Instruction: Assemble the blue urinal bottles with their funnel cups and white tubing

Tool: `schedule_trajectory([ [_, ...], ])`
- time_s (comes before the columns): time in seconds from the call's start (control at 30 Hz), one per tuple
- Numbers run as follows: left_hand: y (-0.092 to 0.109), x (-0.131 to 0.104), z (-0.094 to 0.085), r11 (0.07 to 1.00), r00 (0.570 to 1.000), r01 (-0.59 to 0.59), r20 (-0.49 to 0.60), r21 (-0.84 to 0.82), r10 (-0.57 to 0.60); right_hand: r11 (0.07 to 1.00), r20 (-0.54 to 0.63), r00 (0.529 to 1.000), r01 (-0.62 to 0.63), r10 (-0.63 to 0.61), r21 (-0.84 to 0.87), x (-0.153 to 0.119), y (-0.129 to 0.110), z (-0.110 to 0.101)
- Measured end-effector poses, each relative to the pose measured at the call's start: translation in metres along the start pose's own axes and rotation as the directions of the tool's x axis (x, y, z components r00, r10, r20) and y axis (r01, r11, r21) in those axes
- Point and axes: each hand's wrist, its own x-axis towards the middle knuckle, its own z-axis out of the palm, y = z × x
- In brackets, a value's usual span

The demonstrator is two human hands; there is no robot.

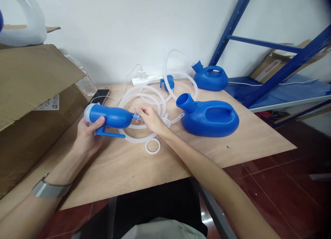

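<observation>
My left hand (89, 134) is wrapped round a blue plastic urinal cup (111, 116) with a translucent collar and a straight blue handle, held sideways above the table. At its narrow right end, my right hand (148, 118) pinches a clear connector (136, 117) at the spout. Beneath and behind both hands lies a coiled translucent hose (141, 139). A white ring (152, 152) rests on the wood in front of the coil. Right of my right hand stands a blue urinal bottle (207, 127) with an open, tilted neck and a loop handle.
A second blue bottle (212, 81) and another blue cup (169, 82) sit at the back. Against the wall lies a power strip (146, 80); a phone (100, 96) is near it. A cardboard box (38, 128) borders the left, and a blue shelf frame (263, 44) the right.
</observation>
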Motion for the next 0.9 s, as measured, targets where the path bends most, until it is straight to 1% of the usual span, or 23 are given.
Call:
schedule_trajectory([
  [0.1,-0.001,0.000,-0.001,1.000,1.000,-0.027,0.004,0.006,0.027,0.998,0.016,1.000,-0.020,0.019,0.052,0.003,0.001,-0.001],
  [0.23,-0.001,0.001,-0.004,0.998,0.998,-0.066,0.021,0.011,0.066,0.984,0.095,0.992,-0.092,0.078,0.152,0.005,-0.002,-0.003],
  [0.4,-0.001,0.001,-0.006,0.996,0.995,-0.089,0.037,0.014,0.089,0.962,0.154,0.977,-0.179,0.149,0.207,0.007,-0.004,-0.003],
  [0.47,0.000,0.001,-0.007,0.995,0.995,-0.094,0.042,0.017,0.094,0.963,0.168,0.975,-0.180,0.147,0.199,0.008,-0.002,-0.002],
  [0.57,0.000,0.001,-0.007,0.996,0.995,-0.088,0.045,0.019,0.087,0.978,0.146,0.985,-0.121,0.096,0.172,0.005,0.000,-0.002],
  [0.63,-0.001,0.002,-0.006,0.997,0.997,-0.071,0.034,0.021,0.070,0.992,0.083,0.994,-0.074,0.065,0.102,0.000,-0.003,-0.002],
  [0.7,-0.002,0.002,-0.005,0.998,0.999,-0.051,0.020,0.022,0.051,0.997,-0.011,1.000,-0.015,0.015,-0.074,-0.006,-0.009,-0.003],
  [0.73,-0.003,0.002,-0.005,0.999,0.999,-0.044,0.016,0.022,0.044,0.982,-0.053,0.998,0.015,-0.025,-0.187,-0.009,-0.013,-0.003],
  [0.8,-0.003,0.001,-0.004,0.999,0.999,-0.034,0.016,0.022,0.033,0.919,-0.102,0.989,0.060,-0.108,-0.390,-0.015,-0.020,-0.003],
  [0.9,0.000,0.003,-0.004,0.999,1.000,0.027,0.003,-0.024,-0.027,0.804,-0.111,0.975,0.091,-0.192,-0.587,-0.019,-0.024,-0.006],
])
